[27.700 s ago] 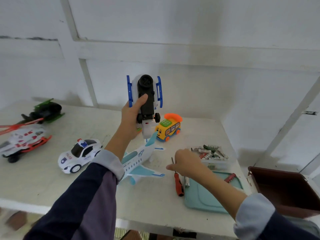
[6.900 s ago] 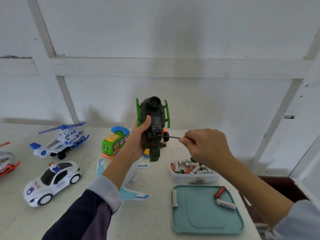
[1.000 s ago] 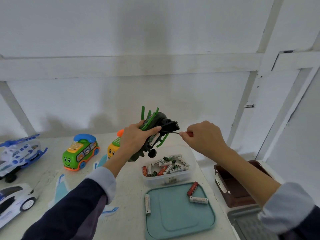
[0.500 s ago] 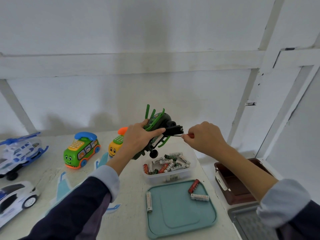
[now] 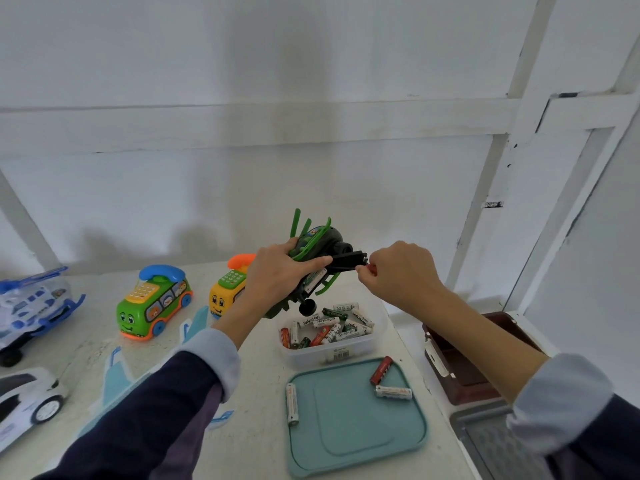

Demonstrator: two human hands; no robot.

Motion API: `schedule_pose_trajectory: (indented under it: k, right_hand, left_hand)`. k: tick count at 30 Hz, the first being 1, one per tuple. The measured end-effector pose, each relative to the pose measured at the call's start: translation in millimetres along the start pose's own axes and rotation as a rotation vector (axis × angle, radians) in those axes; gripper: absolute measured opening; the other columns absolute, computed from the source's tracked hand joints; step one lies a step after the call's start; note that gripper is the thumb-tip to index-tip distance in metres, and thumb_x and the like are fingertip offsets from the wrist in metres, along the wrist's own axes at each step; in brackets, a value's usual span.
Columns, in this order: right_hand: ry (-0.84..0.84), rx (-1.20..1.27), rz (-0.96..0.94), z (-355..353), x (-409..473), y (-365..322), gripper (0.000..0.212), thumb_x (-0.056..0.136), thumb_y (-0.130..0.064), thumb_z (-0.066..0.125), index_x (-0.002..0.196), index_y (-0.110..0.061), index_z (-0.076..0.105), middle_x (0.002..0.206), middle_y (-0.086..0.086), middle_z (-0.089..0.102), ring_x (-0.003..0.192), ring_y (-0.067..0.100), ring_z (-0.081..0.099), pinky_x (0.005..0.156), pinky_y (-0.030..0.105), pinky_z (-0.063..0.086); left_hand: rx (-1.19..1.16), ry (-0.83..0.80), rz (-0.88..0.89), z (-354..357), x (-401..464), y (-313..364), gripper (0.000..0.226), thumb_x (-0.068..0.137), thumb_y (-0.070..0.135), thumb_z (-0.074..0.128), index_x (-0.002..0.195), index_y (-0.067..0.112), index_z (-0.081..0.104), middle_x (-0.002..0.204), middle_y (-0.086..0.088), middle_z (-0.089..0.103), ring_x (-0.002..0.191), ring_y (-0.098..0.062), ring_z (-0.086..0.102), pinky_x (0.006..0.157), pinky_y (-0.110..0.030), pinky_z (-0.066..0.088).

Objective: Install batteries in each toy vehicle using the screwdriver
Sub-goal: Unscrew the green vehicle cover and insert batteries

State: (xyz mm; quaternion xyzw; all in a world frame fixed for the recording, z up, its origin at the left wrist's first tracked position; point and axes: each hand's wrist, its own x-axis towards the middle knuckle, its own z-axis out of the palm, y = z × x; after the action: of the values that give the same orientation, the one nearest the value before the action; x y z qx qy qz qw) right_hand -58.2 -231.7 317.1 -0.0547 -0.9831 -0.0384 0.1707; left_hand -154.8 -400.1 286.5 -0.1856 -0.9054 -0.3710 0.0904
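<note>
While the green helicopter (image 5: 313, 261) is held tilted in the air above the battery tub (image 5: 329, 336), the step in hand looks like working its battery-cover screw. The left hand (image 5: 277, 275) grips its body; the right hand (image 5: 398, 271) pinches the red screwdriver (image 5: 371, 268) at the black underside. Next, the tip must stay seated while turning. The shaft, the screw and the compartment are hidden. Loose batteries lie on the teal tray (image 5: 349, 445).

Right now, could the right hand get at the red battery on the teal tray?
Probably not yet: the right hand is pinching the screwdriver at the green toy helicopter. The red battery lies uncovered below, so once the hand is freed the way looks clear.
</note>
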Motion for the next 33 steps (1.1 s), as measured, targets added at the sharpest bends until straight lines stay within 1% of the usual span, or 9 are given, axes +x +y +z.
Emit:
schedule_pose_trajectory:
  k: [4,8,11,14,16,21,25,29,33]
  right_hand:
    - [-0.006,-0.01,-0.008,0,0,-6,0.038,0.095,-0.036,0.038,0.067,-0.012,0.045,0.055,-0.002,0.034,0.05,0.015,0.035,0.044,0.023,0.022]
    - [-0.019,-0.002,-0.019,0,4,-2,0.043,0.093,-0.035,0.041,0.056,-0.013,0.037,0.053,-0.001,0.034,0.046,0.012,0.03,0.044,0.023,0.022]
    - [-0.036,-0.006,-0.031,-4,8,1,0.044,0.091,-0.035,0.043,0.053,-0.015,0.033,0.052,-0.001,0.032,0.045,0.012,0.028,0.044,0.022,0.021]
    - [-0.054,-0.03,-0.048,-3,7,1,0.038,0.09,-0.037,0.044,0.061,-0.013,0.045,0.053,-0.002,0.033,0.045,0.011,0.028,0.044,0.022,0.021]
    - [-0.058,-0.037,-0.056,-1,5,0,0.034,0.09,-0.037,0.044,0.067,-0.014,0.051,0.053,-0.002,0.034,0.045,0.011,0.029,0.044,0.022,0.022]
    - [-0.034,-0.043,-0.026,0,3,1,0.043,0.093,-0.037,0.04,0.057,-0.014,0.036,0.055,-0.002,0.033,0.046,0.011,0.028,0.044,0.024,0.02]
    - [-0.051,-0.011,-0.007,2,3,-4,0.042,0.095,-0.036,0.038,0.06,-0.012,0.036,0.057,-0.001,0.033,0.048,0.012,0.029,0.044,0.023,0.022]
    - [-0.063,0.01,-0.006,3,7,-2,0.044,0.093,-0.034,0.04,0.055,-0.015,0.031,0.056,-0.001,0.034,0.047,0.011,0.029,0.044,0.023,0.023]
    - [-0.087,0.003,-0.037,1,10,3,0.045,0.091,-0.035,0.043,0.053,-0.016,0.03,0.054,-0.001,0.032,0.046,0.011,0.028,0.044,0.022,0.022]
  left_hand:
    - [-0.006,0.018,-0.005,4,-1,1,0.071,0.072,0.067,0.066,0.126,0.021,0.062,0.08,-0.004,0.071,0.075,-0.019,0.066,0.07,-0.038,0.056]
    - [0.028,0.036,0.006,6,2,-3,0.077,0.07,0.071,0.064,0.129,0.021,0.06,0.079,-0.002,0.07,0.073,-0.017,0.065,0.068,-0.036,0.056]
    - [0.09,0.045,0.034,8,3,-6,0.09,0.067,0.077,0.059,0.136,0.02,0.055,0.083,-0.003,0.071,0.077,-0.018,0.065,0.067,-0.035,0.056]
    - [0.146,0.042,0.049,7,4,-8,0.094,0.066,0.077,0.061,0.139,0.019,0.05,0.088,-0.003,0.071,0.079,-0.017,0.064,0.065,-0.031,0.055]
    - [0.165,0.042,0.043,8,5,-8,0.093,0.066,0.077,0.061,0.139,0.02,0.05,0.086,-0.003,0.071,0.079,-0.017,0.064,0.063,-0.03,0.054]
    - [0.187,0.024,0.026,8,10,-8,0.092,0.067,0.08,0.058,0.137,0.021,0.053,0.081,-0.002,0.068,0.079,-0.018,0.063,0.063,-0.032,0.054]
    - [0.133,0.0,0.016,11,10,-5,0.086,0.067,0.078,0.059,0.129,0.02,0.06,0.083,-0.002,0.07,0.08,-0.019,0.065,0.069,-0.036,0.056]
    - [0.135,0.008,0.015,15,9,-5,0.09,0.067,0.079,0.058,0.135,0.02,0.055,0.089,-0.003,0.071,0.083,-0.019,0.065,0.068,-0.034,0.056]
    - [0.19,0.011,0.039,16,7,-7,0.096,0.064,0.082,0.055,0.139,0.021,0.051,0.086,-0.004,0.071,0.081,-0.019,0.065,0.063,-0.031,0.054]
